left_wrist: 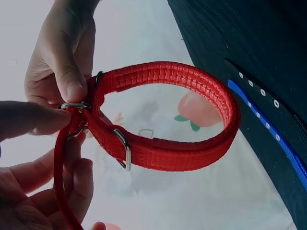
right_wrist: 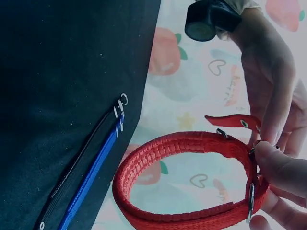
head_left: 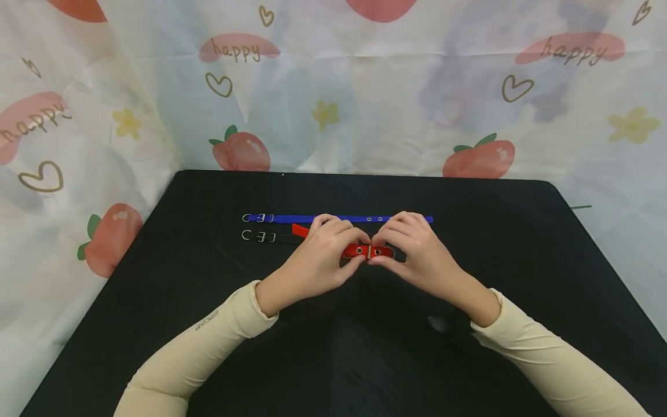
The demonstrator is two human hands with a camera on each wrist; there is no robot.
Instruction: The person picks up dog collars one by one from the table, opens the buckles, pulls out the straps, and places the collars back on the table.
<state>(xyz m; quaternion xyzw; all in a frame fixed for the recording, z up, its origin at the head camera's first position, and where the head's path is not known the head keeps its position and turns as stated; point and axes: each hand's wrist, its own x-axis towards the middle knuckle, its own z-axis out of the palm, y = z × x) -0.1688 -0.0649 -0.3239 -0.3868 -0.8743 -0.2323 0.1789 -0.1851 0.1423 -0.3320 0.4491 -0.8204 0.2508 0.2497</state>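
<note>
A red dog collar (head_left: 383, 251), bent into a loop, is held up between both hands over the table. In the left wrist view, the collar's padded band (left_wrist: 187, 155) hangs round and the strap tail passes through a metal buckle (left_wrist: 74, 105). My left hand (head_left: 325, 255) pinches the strap beside the buckle, its free tail (head_left: 299, 230) sticking out to the left. Close against it, my right hand (head_left: 417, 249) pinches the collar at the buckle's other side. A metal ring (right_wrist: 251, 201) sits on the band in the right wrist view. Fingers partly hide the buckle.
Behind the hands, a blue collar (head_left: 292, 219) lies flat and straight on the black table (head_left: 234, 359). A black collar (head_left: 263, 237) lies parallel in front of it, partly covered by the hands. A printed white cloth (head_left: 375, 116) hangs along the table's far and left sides.
</note>
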